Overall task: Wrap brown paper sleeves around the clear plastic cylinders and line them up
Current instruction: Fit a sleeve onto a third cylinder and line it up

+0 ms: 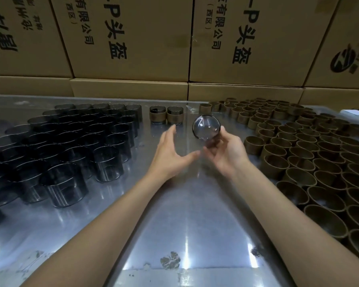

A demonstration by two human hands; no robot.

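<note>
My right hand [226,153] holds one clear plastic cylinder [206,127] above the table, its round end turned toward me. My left hand [170,152] hovers just left of it, fingers spread, holding nothing. Several bare clear cylinders [71,146] stand packed together on the left of the table. Several brown paper sleeves [311,154] stand on end in rows on the right. Two cylinders with brown sleeves around them [166,115] stand side by side at the back centre.
The shiny metal table [187,214] reflects light in front of me. Stacked cardboard boxes [133,38] with printed characters form a wall along the far edge. A small white object [351,111] lies at the far right.
</note>
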